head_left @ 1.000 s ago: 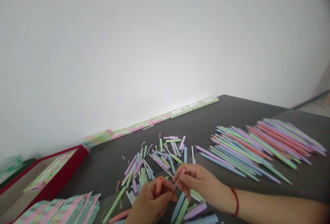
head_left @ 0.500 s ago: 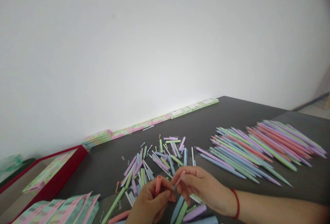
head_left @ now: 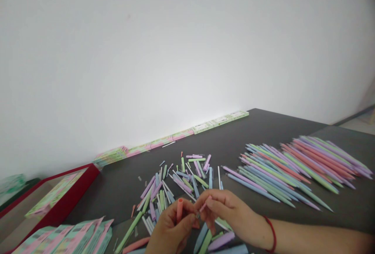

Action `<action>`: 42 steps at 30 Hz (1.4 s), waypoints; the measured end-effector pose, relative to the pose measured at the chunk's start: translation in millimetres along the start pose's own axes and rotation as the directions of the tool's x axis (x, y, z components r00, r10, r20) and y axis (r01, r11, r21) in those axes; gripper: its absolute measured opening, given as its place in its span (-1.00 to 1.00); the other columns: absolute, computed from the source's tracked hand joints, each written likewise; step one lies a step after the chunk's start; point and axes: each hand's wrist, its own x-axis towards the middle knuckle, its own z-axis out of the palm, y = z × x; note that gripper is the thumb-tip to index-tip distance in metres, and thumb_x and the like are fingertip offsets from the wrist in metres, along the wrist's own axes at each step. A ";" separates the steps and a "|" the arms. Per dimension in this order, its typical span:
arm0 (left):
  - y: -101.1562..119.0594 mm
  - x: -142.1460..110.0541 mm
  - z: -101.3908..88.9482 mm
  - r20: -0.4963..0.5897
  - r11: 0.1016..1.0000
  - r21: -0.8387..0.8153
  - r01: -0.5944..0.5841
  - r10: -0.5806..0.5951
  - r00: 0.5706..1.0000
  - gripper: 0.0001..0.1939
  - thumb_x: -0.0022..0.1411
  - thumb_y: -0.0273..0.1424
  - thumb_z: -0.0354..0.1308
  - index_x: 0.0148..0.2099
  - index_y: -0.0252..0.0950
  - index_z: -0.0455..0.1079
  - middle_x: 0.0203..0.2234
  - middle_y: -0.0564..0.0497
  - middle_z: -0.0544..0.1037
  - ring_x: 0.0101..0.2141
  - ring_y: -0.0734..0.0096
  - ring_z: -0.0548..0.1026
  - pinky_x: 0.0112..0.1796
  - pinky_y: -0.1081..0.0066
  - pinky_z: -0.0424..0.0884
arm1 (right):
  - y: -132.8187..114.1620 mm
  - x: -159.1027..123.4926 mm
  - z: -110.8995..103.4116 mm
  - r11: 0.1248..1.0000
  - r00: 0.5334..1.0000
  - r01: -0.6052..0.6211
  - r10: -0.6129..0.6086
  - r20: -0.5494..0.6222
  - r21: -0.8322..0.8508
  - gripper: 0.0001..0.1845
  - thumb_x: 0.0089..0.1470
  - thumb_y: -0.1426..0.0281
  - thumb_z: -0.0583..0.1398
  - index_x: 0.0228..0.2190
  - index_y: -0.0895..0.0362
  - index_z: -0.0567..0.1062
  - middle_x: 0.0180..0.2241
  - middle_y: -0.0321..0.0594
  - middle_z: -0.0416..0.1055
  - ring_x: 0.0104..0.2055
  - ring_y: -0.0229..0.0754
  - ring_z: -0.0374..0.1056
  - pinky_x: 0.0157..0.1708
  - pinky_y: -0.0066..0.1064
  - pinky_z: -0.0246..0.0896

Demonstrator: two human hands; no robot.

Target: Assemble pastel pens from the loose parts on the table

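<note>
My left hand [head_left: 171, 228] is closed around a coral pen barrel [head_left: 179, 208], whose open end points up between thumb and fingers. Close against it, my right hand [head_left: 234, 215] pinches a small pink pen part [head_left: 206, 203]. Fingers partly hide where the two hands meet, so I cannot tell whether the pieces touch. Loose pen parts [head_left: 179, 182] in purple, green, blue and white lie in a heap just behind and under the hands. Several long pens [head_left: 272, 174] rest side by side to the right of my right hand.
Flat printed boxes [head_left: 161, 142] line the dark table's [head_left: 234, 139] back edge along the wall. At the left stands a red box [head_left: 77, 191] with a printed pack inside. Pink and teal printed packets [head_left: 73, 238] fan out in front of it.
My right hand and the pink pen part have shifted slightly down and to the right. My left hand holds the coral barrel almost exactly as before.
</note>
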 end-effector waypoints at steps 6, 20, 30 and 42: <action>8.4 -4.7 2.5 -0.017 0.999 0.005 -0.043 0.044 0.999 -0.62 -0.03 -0.07 0.24 -0.42 -0.29 0.30 -0.80 0.28 0.15 -0.79 0.76 -0.08 -0.74 0.63 -0.21 | -12.5 -4.9 3.2 0.976 0.997 0.072 -0.070 0.021 -0.203 -0.59 0.20 0.17 0.01 -0.24 0.22 0.49 -0.47 -0.22 0.36 -0.48 -0.30 0.28 -0.45 -0.44 0.21; 18.1 -10.4 10.2 -0.153 0.972 0.098 -0.213 0.226 0.962 -0.80 -0.04 -0.26 0.29 -0.47 -0.30 0.44 -0.68 0.16 0.33 -0.63 0.59 0.27 -0.55 0.57 0.36 | -4.7 -1.2 -1.3 0.754 0.998 0.053 -0.052 0.021 -0.655 -0.77 0.10 0.44 0.06 -0.36 0.15 0.53 -0.50 -0.32 0.31 -0.44 -0.30 0.21 -0.40 -0.47 0.10; 17.4 -12.2 15.1 -0.238 0.958 0.190 -0.214 0.256 0.937 -0.86 -0.04 -0.31 0.26 -0.44 -0.29 0.47 -0.55 0.10 0.46 -0.51 0.43 0.40 -0.45 0.39 0.52 | 8.0 1.0 2.0 0.969 0.994 -0.034 0.059 -0.097 0.245 -0.67 0.14 0.32 0.08 -0.21 0.26 0.52 -0.51 -0.24 0.32 -0.56 -0.35 0.24 -0.51 -0.48 0.17; 20.6 -15.1 16.0 -0.161 0.910 0.378 -0.170 0.246 0.956 -0.83 0.08 -0.30 0.15 -0.45 -0.30 0.44 -0.56 0.05 0.51 -0.47 0.37 0.47 -0.38 0.46 0.38 | -8.7 -7.0 6.5 0.934 0.999 0.048 -0.042 0.026 -0.354 -0.60 0.23 0.21 -0.03 -0.15 0.18 0.48 -0.47 -0.25 0.31 -0.50 -0.32 0.18 -0.43 -0.43 0.15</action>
